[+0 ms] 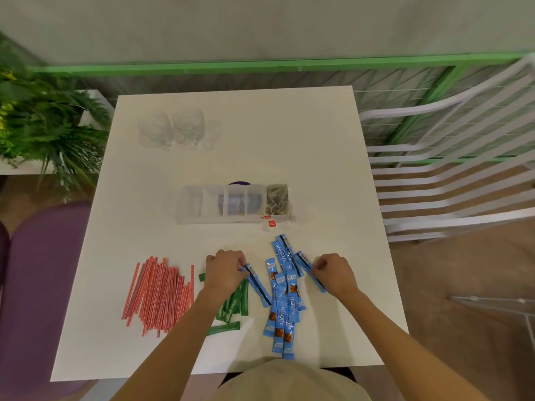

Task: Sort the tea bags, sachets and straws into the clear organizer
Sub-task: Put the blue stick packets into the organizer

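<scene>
Glossy blue, slim and flat: your left hand (224, 270) pinches the left sachet (258, 286), your right hand (335, 274) pinches the right sachet (310, 270); both slant far-left to near-right.

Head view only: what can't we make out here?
All head view.
Green sachets: left hand and forearm cover part of the pile.
Purple thing behind the organizer: smeared through its clear walls.
Tea bag tag: print too small.
Glasses at the far edge: blurred, count unclear.
</scene>
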`<state>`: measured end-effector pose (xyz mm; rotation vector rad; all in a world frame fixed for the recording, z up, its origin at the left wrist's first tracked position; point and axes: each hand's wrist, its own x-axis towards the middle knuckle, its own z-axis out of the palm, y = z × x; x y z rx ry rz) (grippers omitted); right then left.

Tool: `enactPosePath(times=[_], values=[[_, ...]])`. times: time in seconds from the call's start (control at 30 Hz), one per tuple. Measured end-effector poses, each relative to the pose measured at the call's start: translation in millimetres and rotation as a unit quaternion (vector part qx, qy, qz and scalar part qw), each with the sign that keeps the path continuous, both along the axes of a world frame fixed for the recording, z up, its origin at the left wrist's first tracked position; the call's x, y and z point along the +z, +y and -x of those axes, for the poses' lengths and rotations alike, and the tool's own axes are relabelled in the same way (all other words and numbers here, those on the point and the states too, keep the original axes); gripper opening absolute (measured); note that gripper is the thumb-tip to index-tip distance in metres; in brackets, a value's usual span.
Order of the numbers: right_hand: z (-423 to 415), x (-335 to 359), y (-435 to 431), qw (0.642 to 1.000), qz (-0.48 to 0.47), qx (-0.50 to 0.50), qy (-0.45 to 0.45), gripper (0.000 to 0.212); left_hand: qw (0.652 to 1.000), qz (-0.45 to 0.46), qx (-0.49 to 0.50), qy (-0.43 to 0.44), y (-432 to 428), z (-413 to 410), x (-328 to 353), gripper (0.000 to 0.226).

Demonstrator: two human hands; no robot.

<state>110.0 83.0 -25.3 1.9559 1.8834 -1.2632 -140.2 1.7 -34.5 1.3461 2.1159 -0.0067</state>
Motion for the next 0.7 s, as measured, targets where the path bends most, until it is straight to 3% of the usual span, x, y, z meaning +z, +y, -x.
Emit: enactPosePath(times=[0.13,0.3,0.37,0.47,0.57,0.7], values=[[-3.3,1.8,-0.3,0.998,-0.012,-0.043,0.04,0.029,0.999,-0.017,0.007,-0.026,0.1,1.8,-2.4,0.008],[2.6,7.7,2.3,0.987,-0.009,-0.099,0.125,0.014,0.993,-0.062,0.013,-0.098,0.4,2.9,0.3,0.008],[10.1,11.9,2.8,0.979,0.01,-0.112,0.172,0.012,0.975,-0.081,0.063,-0.199,1.8,0.9,7.7,0.014],[25.2,19.0,2.5,0.967,0.028,-0.113,0.228,0.012,0.949,-0.087,0.115,-0.281,2.4,-4.1,20.6,0.018],[41.2,24.4,2.8,0.96,0.044,-0.098,0.259,0.02,0.924,-0.109,0.158,-0.33,2.0,-5.6,27.5,0.014],[58.7,29.7,12.2,0.962,0.034,-0.07,0.263,0.015,0.906,-0.159,0.189,-0.343,9.0,2.3,38.2,0.014]])
